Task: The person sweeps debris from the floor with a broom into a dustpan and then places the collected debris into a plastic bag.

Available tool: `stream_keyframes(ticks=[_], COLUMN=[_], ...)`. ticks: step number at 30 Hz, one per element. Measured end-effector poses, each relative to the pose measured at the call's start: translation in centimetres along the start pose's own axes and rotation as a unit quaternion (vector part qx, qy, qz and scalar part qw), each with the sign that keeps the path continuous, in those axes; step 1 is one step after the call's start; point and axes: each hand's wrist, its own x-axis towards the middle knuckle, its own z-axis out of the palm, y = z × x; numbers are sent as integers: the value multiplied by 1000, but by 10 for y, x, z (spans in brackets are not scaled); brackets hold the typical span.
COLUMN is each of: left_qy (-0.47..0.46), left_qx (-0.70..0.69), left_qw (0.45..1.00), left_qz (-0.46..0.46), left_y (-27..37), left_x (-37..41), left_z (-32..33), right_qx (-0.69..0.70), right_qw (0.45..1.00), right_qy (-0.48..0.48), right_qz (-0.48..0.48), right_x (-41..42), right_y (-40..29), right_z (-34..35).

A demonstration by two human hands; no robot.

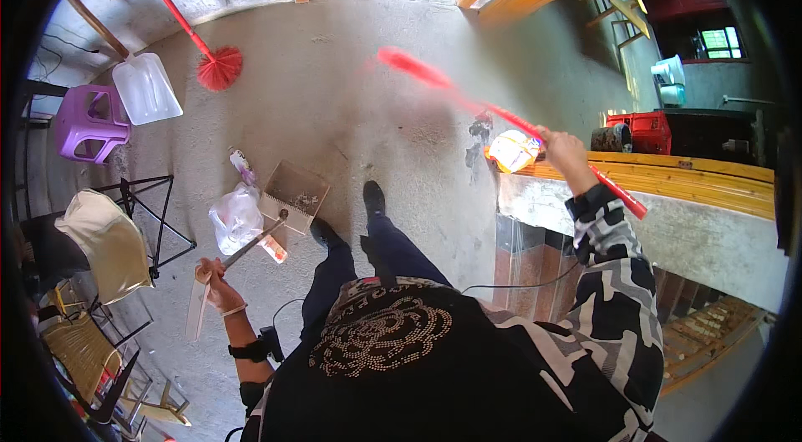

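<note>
My right hand (567, 157) grips the red handle of a long broom (509, 118). The broom's red head is blurred and sits over the concrete floor ahead of my feet. In my left hand (219, 288) is the long handle of a dustpan (299, 174). The pan rests on the floor just left of my shoes and contains grey dirt and debris. A white plastic bag (237, 216) lies against the left side of the pan, with a small orange-and-white packet (273, 249) near the pan handle. A bottle or pouch with purple marking (242, 165) lies beyond the bag.
A purple plastic stool (94, 122), a white shovel (147, 88) and a red round-headed brush (219, 68) stand along the left wall. Folding chairs (106, 244) crowd the left. An orange-and-white package (512, 150) lies by the wooden doorsill (683, 175) on the right.
</note>
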Motion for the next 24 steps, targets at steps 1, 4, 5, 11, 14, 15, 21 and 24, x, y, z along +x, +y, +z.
stream_keyframes(ticks=[1, 4, 5, 11, 14, 15, 21, 24], left_qy=[-4, -23, -33, -63, -53, -41, -49, -46], left_qx=[-1, -10, -2, 32, 7, -1, 33, -5], left_qw=[1000, 1000, 999, 996, 998, 999, 997, 999], left_qz=[1, -1, 3, 47, 29, 37, 41, 27], left_y=[1, -2, -4, 6, 3, -1, -1, -3], left_x=[-2, -6, -7, -15, -14, -15, -6, -3], left_z=[2, 4, 6, 13, 13, 17, 2, -14], right_qx=[10, 29, 13, -43, 5, 16, 68, 80], right_qw=[1000, 996, 996, 996, 999, 999, 988, 987], right_qy=[7, 48, 35, -78, -20, -22, -81, -41], right_qz=[14, 64, 76, 18, -26, -47, -108, -130], right_x=[14, 69, 82, 50, -18, -36, -119, -121], right_y=[7, 27, 25, -34, -58, -60, -119, -95], right_z=[8, 51, 69, 125, 105, 101, 64, 43])
